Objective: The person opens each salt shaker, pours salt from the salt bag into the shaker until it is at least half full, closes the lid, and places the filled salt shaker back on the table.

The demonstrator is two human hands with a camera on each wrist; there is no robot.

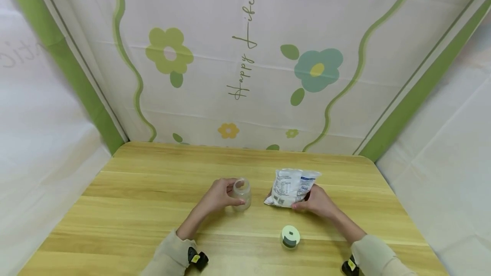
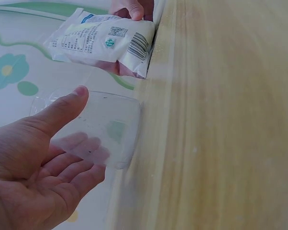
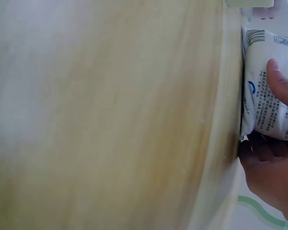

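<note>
The clear, open-mouthed jar (image 1: pixel 242 201) stands upright on the table, left of centre. My left hand (image 1: pixel 220 194) is around it, thumb on the near side and fingers on the far side, and those fingers show through the wall in the left wrist view. To the right, my right hand (image 1: pixel 317 201) grips a white printed plastic bag (image 1: pixel 289 186) by its right side and lower edge. Thumb over the front and fingers beneath also show on the bag (image 3: pixel 273 86) in the right wrist view. The bag looks plump; its contents are hidden.
A round pale-green lid (image 1: pixel 290 235) with a dark grey tab lies on the wooden table (image 1: pixel 134 208), nearer me than the bag. Behind the table hangs a white flowered curtain (image 1: pixel 215 54), with more white cloth at both sides.
</note>
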